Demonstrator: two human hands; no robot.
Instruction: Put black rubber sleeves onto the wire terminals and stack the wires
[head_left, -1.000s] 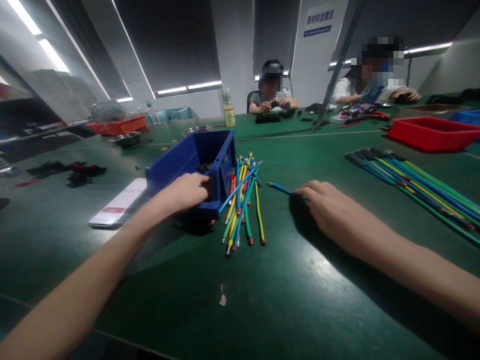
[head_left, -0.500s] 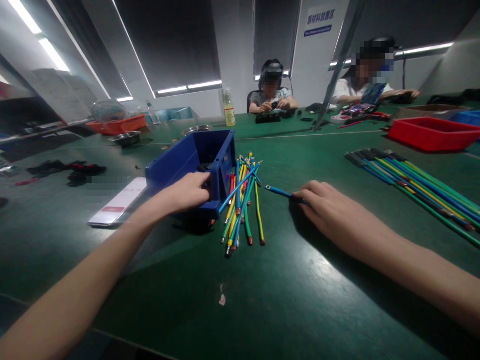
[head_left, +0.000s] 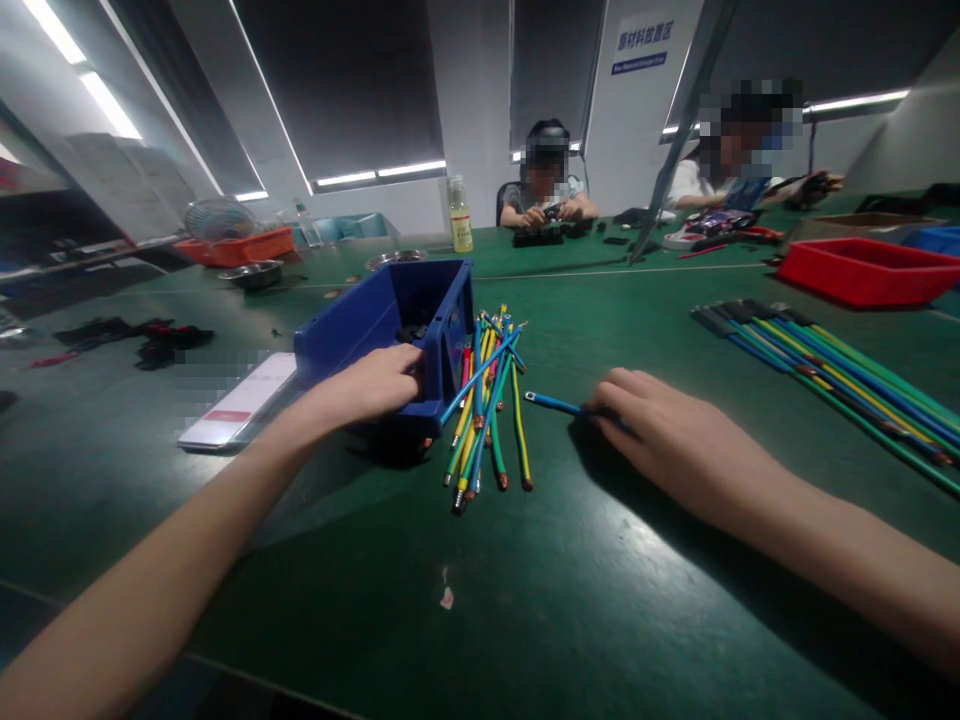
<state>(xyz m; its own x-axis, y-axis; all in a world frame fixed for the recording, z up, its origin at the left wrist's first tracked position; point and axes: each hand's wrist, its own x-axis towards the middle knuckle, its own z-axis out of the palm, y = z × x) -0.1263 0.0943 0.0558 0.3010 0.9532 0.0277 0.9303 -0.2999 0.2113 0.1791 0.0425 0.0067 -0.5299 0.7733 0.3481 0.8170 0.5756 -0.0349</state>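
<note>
My left hand (head_left: 382, 380) reaches into the open front of a blue plastic bin (head_left: 345, 325); its fingertips are hidden behind the bin's wall. Small dark pieces (head_left: 411, 332) lie inside the bin, too dim to name. My right hand (head_left: 645, 410) is closed on a short blue cable (head_left: 556, 403), whose metal terminal end points left toward the bin. Between my hands, against the bin's right side, lies a loose pile of short cables (head_left: 487, 400) in blue, yellow, green and red, with bare copper or metal ends.
A bundle of longer cables (head_left: 832, 370) lies at the right, before a red tray (head_left: 870, 272). Left of the bin is a phone (head_left: 240, 402). Farther back stand a bottle (head_left: 460, 215) and a metal bowl (head_left: 251, 275). Two people sit across the green table (head_left: 547, 590).
My right hand has shifted slightly and tilted the blue cable, so its terminal end sits a little lower and farther left. My left hand stays in the bin.
</note>
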